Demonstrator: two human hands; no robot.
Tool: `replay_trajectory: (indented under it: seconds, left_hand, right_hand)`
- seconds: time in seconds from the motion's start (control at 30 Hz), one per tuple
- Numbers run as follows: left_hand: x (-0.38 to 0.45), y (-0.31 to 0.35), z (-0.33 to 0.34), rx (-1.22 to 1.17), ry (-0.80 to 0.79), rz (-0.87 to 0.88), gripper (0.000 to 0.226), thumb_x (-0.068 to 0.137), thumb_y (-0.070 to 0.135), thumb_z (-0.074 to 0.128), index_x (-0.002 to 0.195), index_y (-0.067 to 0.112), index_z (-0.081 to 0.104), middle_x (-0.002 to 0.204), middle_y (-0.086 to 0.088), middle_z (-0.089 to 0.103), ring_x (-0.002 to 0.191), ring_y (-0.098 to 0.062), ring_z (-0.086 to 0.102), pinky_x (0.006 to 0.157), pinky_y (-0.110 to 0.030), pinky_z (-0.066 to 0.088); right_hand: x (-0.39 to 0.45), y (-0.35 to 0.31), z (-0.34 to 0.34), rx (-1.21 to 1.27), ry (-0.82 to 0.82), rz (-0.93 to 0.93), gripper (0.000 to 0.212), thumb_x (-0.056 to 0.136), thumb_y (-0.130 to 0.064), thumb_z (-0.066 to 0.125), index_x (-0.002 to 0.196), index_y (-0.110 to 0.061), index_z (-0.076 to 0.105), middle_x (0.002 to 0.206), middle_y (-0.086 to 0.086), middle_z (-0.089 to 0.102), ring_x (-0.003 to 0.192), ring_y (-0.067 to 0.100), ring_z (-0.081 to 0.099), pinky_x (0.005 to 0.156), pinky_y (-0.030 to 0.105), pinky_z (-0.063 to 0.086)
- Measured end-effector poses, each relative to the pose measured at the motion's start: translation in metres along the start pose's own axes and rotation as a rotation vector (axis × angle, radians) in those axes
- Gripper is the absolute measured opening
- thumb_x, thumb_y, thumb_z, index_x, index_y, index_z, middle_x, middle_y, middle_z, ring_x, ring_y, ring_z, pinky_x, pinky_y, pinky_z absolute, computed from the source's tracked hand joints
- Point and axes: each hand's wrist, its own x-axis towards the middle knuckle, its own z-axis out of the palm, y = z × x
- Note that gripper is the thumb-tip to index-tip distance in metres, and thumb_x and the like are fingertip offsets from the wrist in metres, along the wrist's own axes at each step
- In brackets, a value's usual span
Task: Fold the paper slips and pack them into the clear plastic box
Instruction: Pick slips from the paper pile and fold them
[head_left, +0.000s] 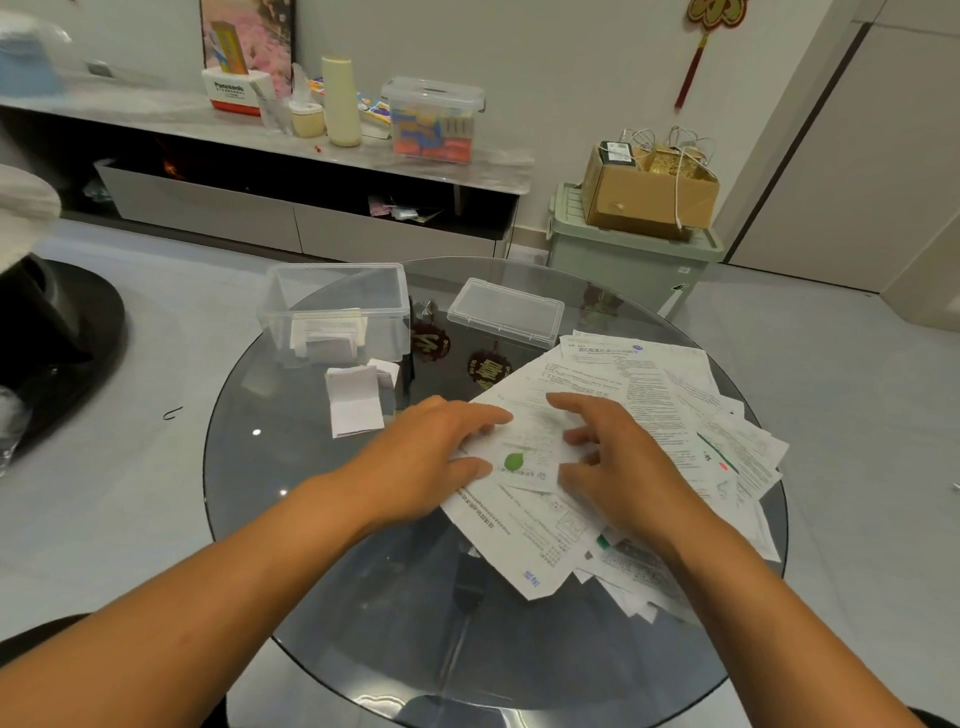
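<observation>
Paper slips (649, 415) heaped unfolded at desk (311, 545) right edge | some folded in clear plastic box (335, 312) far-left, one (356, 400) beside it | both hands' fingers (483, 415) spread, pressing top slip | early, judged

Unfolded printed paper slips (639, 415) lie heaped beside the open clear plastic box (335, 312) holding folded ones.

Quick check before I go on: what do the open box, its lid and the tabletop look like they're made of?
Open box: looks like clear, glossy rigid plastic; the folded slips inside show through its wall.
Lid: apparently the same clear plastic, with a moulded rim.
Tabletop: probably dark tinted glass, smooth and shiny; it mirrors lights, and ornaments show through it.
</observation>
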Motion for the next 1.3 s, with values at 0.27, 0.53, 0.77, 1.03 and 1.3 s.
replay_trajectory:
  seconds: [0.27, 0.53, 0.77, 1.03, 1.3]
  left_hand:
    - [0.004, 0.007, -0.004, -0.307, -0.087, -0.044, 0.076, 0.081, 0.053, 0.078, 0.145, 0.056, 0.037, 0.112, 0.03, 0.051, 0.098, 0.01, 0.053, 0.079, -0.017, 0.052]
    - [0.006, 0.0, 0.0, -0.302, -0.048, -0.122, 0.071, 0.083, 0.044, 0.079, 0.14, 0.053, 0.037, 0.103, 0.021, 0.06, 0.086, -0.006, 0.063, 0.073, -0.022, 0.055]
    - [0.013, 0.009, 0.02, -0.151, 0.097, -0.146, 0.066, 0.09, 0.041, 0.072, 0.142, 0.049, 0.032, 0.096, 0.018, 0.056, 0.077, -0.009, 0.058, 0.064, -0.02, 0.047]
    - [0.013, 0.001, 0.016, -0.089, 0.03, -0.072, 0.036, 0.092, 0.043, 0.069, 0.126, 0.048, 0.057, 0.112, 0.017, 0.044, 0.09, -0.006, 0.05, 0.083, -0.026, 0.044]
    - [0.015, 0.003, 0.011, -0.122, 0.003, -0.067, 0.051, 0.089, 0.037, 0.074, 0.133, 0.048, 0.051, 0.109, 0.02, 0.051, 0.087, -0.006, 0.051, 0.087, -0.032, 0.046]
  right_hand:
    - [0.007, 0.002, 0.016, 0.122, 0.116, -0.027, 0.007, 0.092, -0.031, 0.075, 0.097, -0.036, 0.074, 0.098, -0.016, 0.071, 0.086, 0.004, 0.065, 0.08, 0.033, 0.054]
    - [0.0, -0.006, 0.006, 0.224, -0.078, 0.092, 0.016, 0.092, -0.034, 0.076, 0.105, -0.034, 0.069, 0.086, -0.005, 0.075, 0.08, 0.017, 0.073, 0.083, 0.05, 0.061]
    - [0.004, -0.008, 0.023, -0.003, 0.07, 0.11, 0.091, 0.077, -0.047, 0.085, 0.146, -0.053, 0.026, 0.127, -0.02, 0.042, 0.112, 0.009, 0.054, 0.095, 0.036, 0.053]
    - [0.001, -0.008, 0.007, 0.079, 0.088, 0.194, 0.058, 0.096, -0.046, 0.067, 0.146, -0.043, 0.036, 0.097, -0.012, 0.067, 0.093, 0.008, 0.063, 0.081, 0.031, 0.051]
    - [-0.001, -0.012, 0.01, 0.271, 0.068, 0.034, 0.052, 0.104, -0.024, 0.055, 0.146, -0.049, 0.036, 0.094, -0.026, 0.075, 0.097, -0.003, 0.065, 0.089, 0.024, 0.046]
